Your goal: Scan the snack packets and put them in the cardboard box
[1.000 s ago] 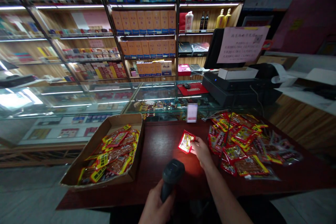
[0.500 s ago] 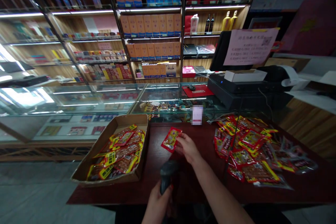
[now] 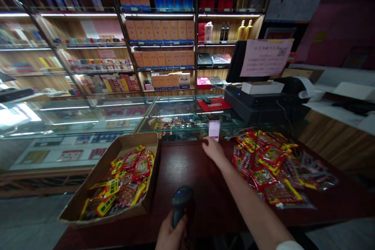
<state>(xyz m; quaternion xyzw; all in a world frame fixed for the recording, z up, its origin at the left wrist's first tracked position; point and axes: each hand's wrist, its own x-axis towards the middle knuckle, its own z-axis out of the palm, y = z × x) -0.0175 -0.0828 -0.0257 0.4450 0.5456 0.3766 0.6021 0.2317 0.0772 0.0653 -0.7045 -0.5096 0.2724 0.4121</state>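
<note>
My left hand (image 3: 171,231) is wrapped round the handle of a dark barcode scanner (image 3: 182,199), whose head points up and forward over the near edge of the table. A small blue light glows on it. My right hand (image 3: 213,150) is stretched out over the table, holding nothing, its fingers loosely bent and pointing left. Just behind it stands a phone-like white panel (image 3: 214,129), partly blurred out. To the left, a cardboard box (image 3: 154,156) holds several snack packets, with a red packet (image 3: 142,168) on top. A loose pile of red and yellow snack packets (image 3: 272,164) lies at the right.
The dark red table (image 3: 175,175) meets a glass display counter (image 3: 123,111) behind. A monitor (image 3: 236,62) with a paper sheet stands on a black till (image 3: 252,103) at the back right. A mouse (image 3: 207,100) rests on a red mat. Shelves of boxed goods line the wall.
My right hand has let go of the red packet and moved towards the white panel. The packet now lies in the cardboard box. My left hand still holds the scanner; the view has shifted slightly.
</note>
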